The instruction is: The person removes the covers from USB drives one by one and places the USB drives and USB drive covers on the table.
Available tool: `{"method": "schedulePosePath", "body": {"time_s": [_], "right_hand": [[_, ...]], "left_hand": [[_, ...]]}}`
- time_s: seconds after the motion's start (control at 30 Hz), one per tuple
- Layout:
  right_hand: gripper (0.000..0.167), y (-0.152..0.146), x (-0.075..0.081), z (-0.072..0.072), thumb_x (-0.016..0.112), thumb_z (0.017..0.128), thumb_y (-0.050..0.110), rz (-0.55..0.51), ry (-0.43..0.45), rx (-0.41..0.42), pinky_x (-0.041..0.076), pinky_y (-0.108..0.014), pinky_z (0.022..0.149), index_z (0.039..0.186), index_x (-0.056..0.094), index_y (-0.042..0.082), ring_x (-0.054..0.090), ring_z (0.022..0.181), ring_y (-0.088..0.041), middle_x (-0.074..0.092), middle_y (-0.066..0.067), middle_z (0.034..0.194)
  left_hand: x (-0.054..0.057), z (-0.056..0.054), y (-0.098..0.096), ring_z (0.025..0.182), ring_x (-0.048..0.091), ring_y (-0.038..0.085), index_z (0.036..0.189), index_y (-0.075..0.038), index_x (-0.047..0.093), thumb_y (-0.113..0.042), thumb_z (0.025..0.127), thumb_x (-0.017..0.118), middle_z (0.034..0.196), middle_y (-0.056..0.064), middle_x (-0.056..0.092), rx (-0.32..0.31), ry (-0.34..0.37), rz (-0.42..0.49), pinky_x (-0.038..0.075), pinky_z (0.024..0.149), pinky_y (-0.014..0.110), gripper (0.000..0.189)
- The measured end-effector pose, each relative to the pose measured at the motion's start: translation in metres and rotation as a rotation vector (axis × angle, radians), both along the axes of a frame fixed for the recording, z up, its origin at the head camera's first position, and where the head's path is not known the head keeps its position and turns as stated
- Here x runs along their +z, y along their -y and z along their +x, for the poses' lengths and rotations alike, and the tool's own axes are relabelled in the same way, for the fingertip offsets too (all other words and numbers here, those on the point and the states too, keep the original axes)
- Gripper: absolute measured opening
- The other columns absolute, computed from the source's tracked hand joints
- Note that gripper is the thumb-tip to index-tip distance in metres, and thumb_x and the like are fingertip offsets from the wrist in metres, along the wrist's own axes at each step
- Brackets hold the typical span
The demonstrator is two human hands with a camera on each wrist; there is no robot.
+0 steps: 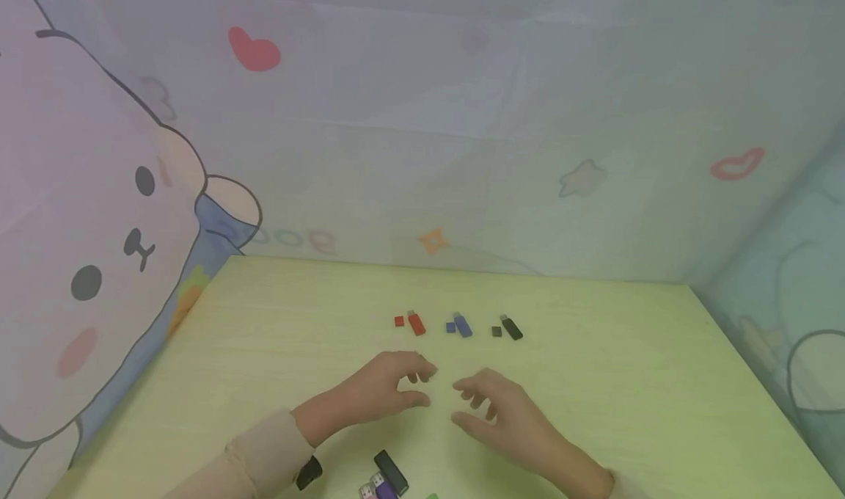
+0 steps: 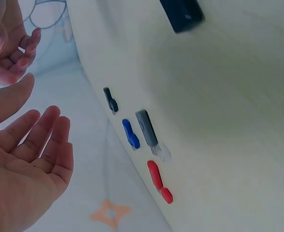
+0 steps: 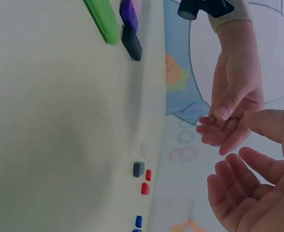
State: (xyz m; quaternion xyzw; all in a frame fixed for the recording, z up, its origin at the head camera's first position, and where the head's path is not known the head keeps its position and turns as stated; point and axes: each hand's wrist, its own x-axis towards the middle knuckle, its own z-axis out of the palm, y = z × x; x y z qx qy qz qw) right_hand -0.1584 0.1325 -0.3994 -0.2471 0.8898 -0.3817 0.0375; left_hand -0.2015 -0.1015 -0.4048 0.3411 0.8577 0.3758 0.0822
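Note:
Both hands hover over the table, facing each other with fingers loosely bent and nothing in them: the left hand (image 1: pixel 376 390) and the right hand (image 1: pixel 505 418). Beyond them lies a row of uncapped USB sticks: a red USB stick (image 1: pixel 416 323), a blue USB stick (image 1: pixel 463 326) and a black USB stick (image 1: pixel 512 328). Each has its matching cap to its left, the red cap (image 1: pixel 399 321), blue cap (image 1: pixel 451 328) and black cap (image 1: pixel 496 332). A grey USB stick (image 2: pixel 147 128) with a clear end piece lies nearer in the left wrist view; the left hand mostly hides it in the head view.
At the near edge lie a larger black stick (image 1: pixel 392 472), a purple USB stick (image 1: pixel 385 487), a pink USB stick (image 1: pixel 367 492) and a green item (image 3: pixel 103 21). A printed cloth wall (image 1: pixel 462 154) stands behind the pale table (image 1: pixel 627 381).

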Motion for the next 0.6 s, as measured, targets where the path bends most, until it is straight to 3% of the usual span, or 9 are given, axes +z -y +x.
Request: {"method": "schedulePosePath", "body": {"time_s": [0.3, 0.5, 0.6], "right_hand": [[0.034, -0.006, -0.015, 0.027, 0.069, 0.089, 0.03, -0.016, 0.087, 0.103, 0.05, -0.027, 0.07, 0.116, 0.063, 0.009, 0.058, 0.088, -0.015, 0.061, -0.003, 0.101], [0.036, -0.006, -0.024, 0.034, 0.071, 0.086, 0.033, 0.051, 0.263, 0.068, 0.049, -0.026, 0.072, 0.114, 0.064, 0.012, 0.055, 0.087, -0.009, 0.059, 0.005, 0.099], [0.038, -0.007, -0.03, 0.036, 0.073, 0.085, 0.033, 0.082, 0.297, 0.064, 0.048, -0.025, 0.072, 0.115, 0.064, 0.012, 0.053, 0.086, -0.007, 0.058, 0.008, 0.097]], "left_hand": [[-0.004, 0.02, -0.008, 0.1, 0.06, 0.02, 0.12, -0.004, 0.064, -0.017, 0.085, 0.073, 0.109, 0.008, 0.067, -0.071, 0.081, -0.068, 0.049, 0.084, 0.029, 0.039], [-0.016, 0.027, -0.011, 0.098, 0.059, 0.01, 0.119, -0.004, 0.065, -0.017, 0.083, 0.076, 0.105, 0.002, 0.067, -0.153, 0.068, -0.105, 0.047, 0.085, 0.023, 0.04], [-0.021, 0.029, -0.013, 0.096, 0.058, 0.007, 0.117, -0.005, 0.066, -0.018, 0.081, 0.078, 0.103, 0.0, 0.067, -0.183, 0.061, -0.118, 0.047, 0.084, 0.021, 0.041]]}}
